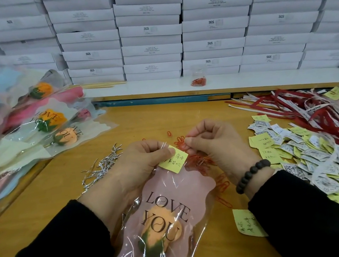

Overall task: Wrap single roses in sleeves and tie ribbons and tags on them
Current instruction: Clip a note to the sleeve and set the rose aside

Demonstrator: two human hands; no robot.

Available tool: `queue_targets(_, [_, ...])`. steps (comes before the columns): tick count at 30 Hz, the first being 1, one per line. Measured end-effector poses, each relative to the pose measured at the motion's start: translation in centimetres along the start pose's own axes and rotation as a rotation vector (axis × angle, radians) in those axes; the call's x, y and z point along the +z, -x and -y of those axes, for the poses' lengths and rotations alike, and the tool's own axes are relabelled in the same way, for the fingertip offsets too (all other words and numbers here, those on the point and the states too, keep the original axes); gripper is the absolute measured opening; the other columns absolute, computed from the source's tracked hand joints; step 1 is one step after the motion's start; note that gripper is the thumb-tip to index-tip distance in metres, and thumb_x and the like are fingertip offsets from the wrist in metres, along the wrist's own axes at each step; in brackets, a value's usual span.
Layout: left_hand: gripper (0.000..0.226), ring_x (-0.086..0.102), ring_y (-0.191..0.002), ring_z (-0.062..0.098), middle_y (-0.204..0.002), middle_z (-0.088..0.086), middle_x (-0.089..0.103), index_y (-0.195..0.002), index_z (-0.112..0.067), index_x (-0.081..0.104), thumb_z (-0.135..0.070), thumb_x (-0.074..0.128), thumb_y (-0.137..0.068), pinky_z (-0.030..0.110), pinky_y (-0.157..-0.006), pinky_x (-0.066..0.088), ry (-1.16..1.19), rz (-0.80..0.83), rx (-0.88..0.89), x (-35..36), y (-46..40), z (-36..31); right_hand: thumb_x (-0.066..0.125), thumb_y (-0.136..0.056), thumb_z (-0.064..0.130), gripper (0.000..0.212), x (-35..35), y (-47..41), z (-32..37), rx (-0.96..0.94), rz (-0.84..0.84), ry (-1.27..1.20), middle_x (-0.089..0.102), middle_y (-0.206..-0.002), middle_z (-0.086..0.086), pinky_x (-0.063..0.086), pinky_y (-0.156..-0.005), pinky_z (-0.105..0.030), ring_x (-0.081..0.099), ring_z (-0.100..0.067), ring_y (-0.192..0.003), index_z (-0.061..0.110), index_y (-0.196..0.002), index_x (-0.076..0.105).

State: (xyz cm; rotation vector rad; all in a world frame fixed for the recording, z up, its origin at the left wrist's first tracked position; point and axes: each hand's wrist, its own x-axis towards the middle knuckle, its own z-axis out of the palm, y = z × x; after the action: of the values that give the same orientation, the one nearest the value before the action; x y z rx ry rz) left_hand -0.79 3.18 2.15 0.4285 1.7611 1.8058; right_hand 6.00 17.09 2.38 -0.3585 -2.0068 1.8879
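Left hand (pixel 140 163) pins the yellow handwritten paper tag (pixel 173 159) to the pink plastic sleeve (pixel 185 182); right hand (pixel 212 144) pinches, seemingly, a red paperclip (pixel 180 143). Slide it squarely over both.

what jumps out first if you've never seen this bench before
Front and centre, a pink "LOVE YOU" sleeve holds an orange rose, with the left hand pinching a yellow handwritten tag at its top edge. The right hand pinches a red paper clip. A wall of white SGS boxes fills the background.
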Motion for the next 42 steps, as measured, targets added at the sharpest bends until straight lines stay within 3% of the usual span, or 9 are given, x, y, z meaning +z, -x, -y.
queue_targets(3, [0.012,0.060,-0.046,0.014,-0.062,0.011,0.065,-0.072,-0.002,0.064,0.000,0.061,-0.084,0.018,-0.042,0.048,0.011,0.006,0.006,0.1,0.1,0.0,0.065,-0.082,0.000,0.007,0.4,0.2,-0.1,-0.049,0.001,0.053,0.069,-0.067,-0.006,0.057,-0.055,-0.023,0.065,-0.006,-0.057,0.006,-0.081,0.060])
queue_targets(7, [0.012,0.058,-0.043,0.010,-0.058,0.009,0.064,-0.072,-0.001,0.062,0.001,0.060,-0.083,0.015,-0.039,0.044,0.004,0.001,0.013,0.0,0.1,-0.1,0.064,-0.083,0.000,0.009,0.4,0.2,0.1,-0.077,0.005,0.069,0.069,-0.071,-0.010,0.059,-0.063,-0.032,0.065,-0.011,-0.062,0.007,-0.079,0.060])
queue_targets(12, [0.011,0.061,-0.045,0.011,-0.058,0.009,0.066,-0.072,-0.001,0.064,0.001,0.062,-0.082,0.016,-0.039,0.045,-0.003,-0.002,0.001,0.0,0.1,-0.1,0.063,-0.084,-0.001,0.006,0.5,0.2,0.0,-0.104,0.029,0.089,0.068,-0.067,-0.006,0.052,-0.058,-0.013,0.063,-0.003,-0.057,0.004,-0.082,0.061])
queue_targets(19, [0.014,0.062,-0.046,0.010,-0.059,0.009,0.067,-0.066,-0.003,0.067,0.002,0.065,-0.079,0.015,-0.040,0.046,0.000,-0.047,0.002,0.1,0.3,-0.2,0.063,-0.084,0.003,0.003,0.4,0.2,-0.2,-0.087,0.029,0.094,0.068,-0.068,-0.005,0.059,-0.063,-0.032,0.064,-0.008,-0.062,0.006,-0.084,0.062])
queue_targets(25, [0.005,0.066,-0.055,0.017,-0.066,0.014,0.069,-0.068,-0.002,0.070,0.000,0.068,-0.073,0.023,-0.050,0.055,0.034,-0.039,-0.015,0.0,0.1,-0.2,0.064,-0.083,0.002,0.008,0.4,0.2,-0.2,-0.130,0.017,0.100,0.066,-0.068,-0.005,0.049,-0.056,-0.012,0.060,-0.004,-0.057,0.009,-0.079,0.063])
queue_targets(29, [0.006,0.065,-0.052,0.015,-0.063,0.012,0.069,-0.056,-0.009,0.072,-0.009,0.069,-0.061,0.020,-0.048,0.053,0.003,0.004,-0.006,-0.1,0.2,-0.3,0.066,-0.083,0.006,0.009,0.8,0.4,-0.4,-0.117,0.006,0.114,0.065,-0.070,-0.005,0.054,-0.055,-0.023,0.060,-0.007,-0.060,0.013,-0.078,0.064])
queue_targets(32, [0.008,0.064,-0.051,0.015,-0.065,0.013,0.068,-0.063,-0.004,0.070,-0.004,0.068,-0.071,0.018,-0.046,0.052,-0.005,0.001,-0.004,-0.1,0.1,-0.2,0.065,-0.083,0.004,0.009,1.1,0.4,-0.6,-0.102,-0.011,0.104,0.065,-0.080,-0.013,0.057,-0.063,-0.036,0.062,-0.019,-0.070,0.011,-0.079,0.062])
queue_targets(36, [0.008,0.062,-0.048,0.013,-0.062,0.012,0.066,-0.073,0.003,0.064,0.000,0.063,-0.080,0.016,-0.044,0.049,-0.010,0.000,-0.008,-0.1,0.3,-0.3,0.064,-0.084,0.004,0.015,1.4,0.4,-0.7,-0.109,-0.020,0.108,0.065,-0.083,-0.014,0.052,-0.050,-0.022,0.062,-0.016,-0.065,0.015,-0.076,0.060])
queue_targets(42, [0.009,0.060,-0.046,0.012,-0.057,0.009,0.065,-0.073,0.002,0.063,0.001,0.060,-0.082,0.015,-0.041,0.047,0.010,-0.002,-0.009,0.1,0.5,-0.4,0.063,-0.084,0.004,0.013,1.4,0.5,-0.8,-0.091,-0.021,0.118,0.064,-0.085,-0.016,0.050,-0.047,-0.019,0.063,-0.017,-0.064,0.013,-0.075,0.060])
